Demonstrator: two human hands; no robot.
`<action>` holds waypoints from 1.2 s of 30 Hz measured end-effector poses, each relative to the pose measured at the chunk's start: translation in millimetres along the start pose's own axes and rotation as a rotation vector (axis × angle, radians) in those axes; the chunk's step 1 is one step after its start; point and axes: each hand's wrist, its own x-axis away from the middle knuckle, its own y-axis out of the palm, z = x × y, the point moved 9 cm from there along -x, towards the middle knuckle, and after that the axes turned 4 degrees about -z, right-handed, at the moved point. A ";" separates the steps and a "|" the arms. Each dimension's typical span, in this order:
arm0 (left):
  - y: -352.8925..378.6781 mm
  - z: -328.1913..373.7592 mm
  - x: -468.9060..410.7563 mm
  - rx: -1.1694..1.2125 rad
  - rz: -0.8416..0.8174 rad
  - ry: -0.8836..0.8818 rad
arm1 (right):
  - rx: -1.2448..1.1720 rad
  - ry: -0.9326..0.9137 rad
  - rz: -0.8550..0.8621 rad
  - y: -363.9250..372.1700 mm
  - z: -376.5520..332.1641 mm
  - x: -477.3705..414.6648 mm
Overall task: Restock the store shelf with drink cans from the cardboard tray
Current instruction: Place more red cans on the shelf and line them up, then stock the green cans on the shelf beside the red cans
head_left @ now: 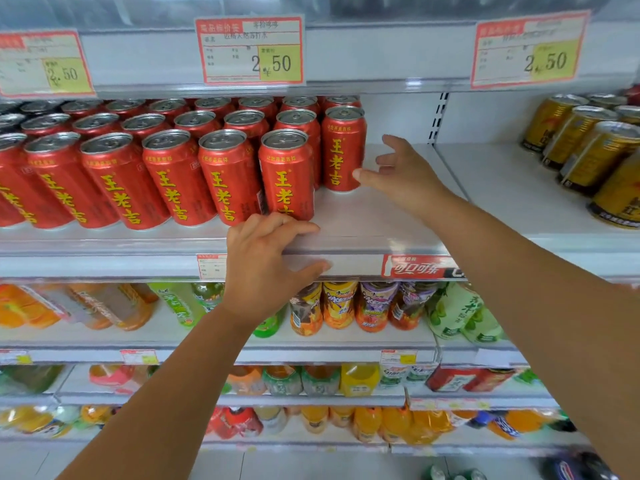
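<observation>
Several red drink cans with yellow characters [173, 181] stand in rows on the white shelf [367, 223] at chest height. The rightmost can [341, 147] stands at the end of the second row. My right hand [398, 171] is spread open just right of it, its thumb tip touching the can's lower side. My left hand [266, 261] holds the shelf's front edge below the front right can [287, 178], fingers curled over the lip and thumb under it. No cardboard tray is in view.
Bare shelf lies to the right of the red cans up to the divider [438, 119]. Gold cans [585, 150] fill the neighbouring bay. Price tags [249, 50] hang from the shelf above. Bottled drinks [346, 303] crowd the lower shelves.
</observation>
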 end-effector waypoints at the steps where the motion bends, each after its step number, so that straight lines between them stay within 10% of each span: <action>1: -3.1 7.7 1.2 0.016 0.022 0.021 | -0.026 -0.029 0.048 -11.4 -1.5 12.6; 9: 98.8 137.9 48.8 0.406 -0.311 0.270 | -0.226 -0.156 0.558 -103.7 63.3 178.7; 23: 469.8 161.0 416.8 0.366 -1.601 -0.249 | -0.264 1.121 0.517 27.9 544.1 455.4; 36: 756.9 81.8 649.0 0.206 -1.592 -0.371 | -0.220 1.458 0.171 303.3 888.0 575.6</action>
